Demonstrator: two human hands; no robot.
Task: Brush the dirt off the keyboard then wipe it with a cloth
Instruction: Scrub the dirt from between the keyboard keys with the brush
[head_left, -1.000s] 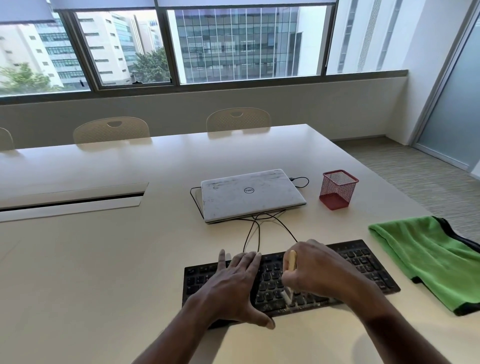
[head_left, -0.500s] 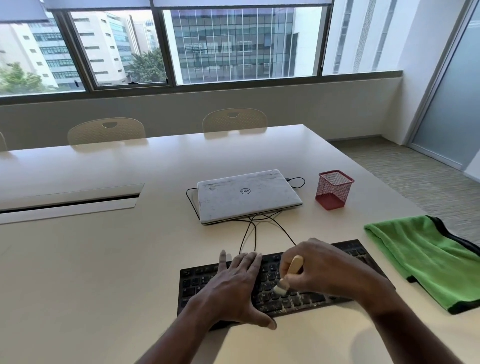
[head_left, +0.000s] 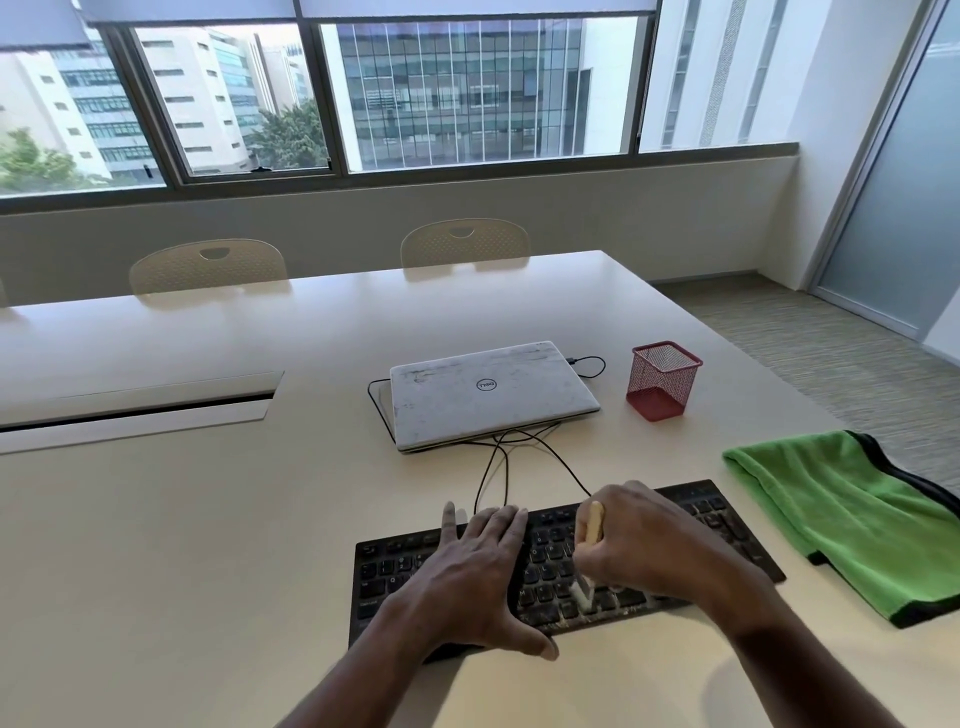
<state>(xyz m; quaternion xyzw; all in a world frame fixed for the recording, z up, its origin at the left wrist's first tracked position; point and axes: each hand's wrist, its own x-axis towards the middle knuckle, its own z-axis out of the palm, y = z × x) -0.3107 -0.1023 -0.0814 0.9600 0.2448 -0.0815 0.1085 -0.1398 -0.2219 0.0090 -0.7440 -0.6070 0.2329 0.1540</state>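
A black keyboard (head_left: 395, 569) lies on the table's near side, with pale dust along its front rows. My left hand (head_left: 467, 577) rests flat on its left half, fingers straight. My right hand (head_left: 649, 551) grips a small brush (head_left: 592, 525) with a pale wooden handle; its bristles touch the lower key rows near the middle. A green cloth (head_left: 852, 514) with a black edge lies to the right of the keyboard, hanging partly over the table edge.
A closed white laptop (head_left: 488, 395) sits behind the keyboard, with black cables (head_left: 498, 457) running from it towards the keyboard. A red mesh pen cup (head_left: 662, 379) stands to the laptop's right. A cable slot (head_left: 135, 410) is set into the table (head_left: 156, 545) at left. Chairs stand at the far side.
The brush has swept from the middle key rows down to the front rows. My left hand has stayed on the keyboard.
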